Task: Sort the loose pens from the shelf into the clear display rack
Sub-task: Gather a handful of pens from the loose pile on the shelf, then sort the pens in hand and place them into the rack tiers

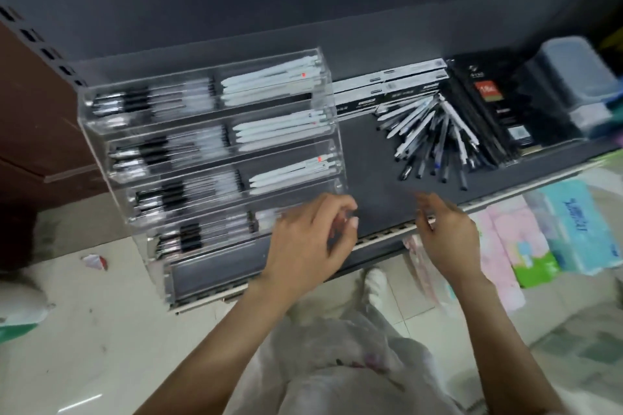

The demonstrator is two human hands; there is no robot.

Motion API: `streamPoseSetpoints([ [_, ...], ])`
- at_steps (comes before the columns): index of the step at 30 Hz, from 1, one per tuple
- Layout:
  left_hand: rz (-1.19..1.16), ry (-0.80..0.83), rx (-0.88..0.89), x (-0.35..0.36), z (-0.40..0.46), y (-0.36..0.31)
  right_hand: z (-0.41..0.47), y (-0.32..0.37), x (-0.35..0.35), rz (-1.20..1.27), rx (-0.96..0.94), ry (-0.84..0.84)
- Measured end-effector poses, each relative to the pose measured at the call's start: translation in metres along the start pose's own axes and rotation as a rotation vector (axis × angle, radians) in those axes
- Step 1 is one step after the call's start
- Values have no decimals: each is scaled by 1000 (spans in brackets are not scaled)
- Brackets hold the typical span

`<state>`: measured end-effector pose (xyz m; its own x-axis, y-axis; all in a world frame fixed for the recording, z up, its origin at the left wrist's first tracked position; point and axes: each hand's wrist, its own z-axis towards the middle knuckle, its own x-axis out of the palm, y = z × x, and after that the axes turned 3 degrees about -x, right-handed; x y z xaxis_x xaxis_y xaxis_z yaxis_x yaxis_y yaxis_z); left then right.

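Observation:
A clear acrylic display rack [101,131] with several tiers stands on the left of the dark shelf [367,158]. Its left compartments hold black-gripped clear pens [158,153] and its right ones white pens [269,81]. A fanned pile of loose pens [435,135], white and dark, lies on the shelf to the right of the rack. My left hand [310,239] hovers by the rack's lower right corner with fingers curled; blur hides whether it holds anything. My right hand [448,236] is over the shelf's front edge, fingers loosely spread and holding nothing.
Behind the loose pile lie flat pen boxes [391,84], black packages [488,101] and a clear lidded plastic box [573,77]. Below the shelf at right are pastel tissue packs [569,229]. Tiled floor and scraps of litter [96,261] lie below.

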<state>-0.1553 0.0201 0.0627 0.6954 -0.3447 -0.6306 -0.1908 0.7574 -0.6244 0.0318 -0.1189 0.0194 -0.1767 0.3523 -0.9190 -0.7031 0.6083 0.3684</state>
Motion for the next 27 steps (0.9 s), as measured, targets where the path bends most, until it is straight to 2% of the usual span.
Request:
streamPoseSetpoints([
  [3, -29, 97, -36, 57, 37, -19, 25, -60, -6, -18, 11, -30],
  [7, 62, 259, -254, 134, 94, -1, 70, -121, 3, -60, -155, -18],
  [10, 168, 336, -408, 187, 142, 20, 109, -149, 8, -39, -259, 62],
  [13, 330, 411, -452, 220, 177, 34, 134, -154, 15, -55, -384, 171],
  [16, 473, 511, -477, 240, 191, 39, 150, -152, 25, -123, -454, 259],
  [21, 640, 584, -475, 252, 202, 46, 164, -147, 29, -134, -536, 330],
  [27, 600, 721, -470, 251, 210, 53, 173, -145, 39, -124, -562, 422],
])
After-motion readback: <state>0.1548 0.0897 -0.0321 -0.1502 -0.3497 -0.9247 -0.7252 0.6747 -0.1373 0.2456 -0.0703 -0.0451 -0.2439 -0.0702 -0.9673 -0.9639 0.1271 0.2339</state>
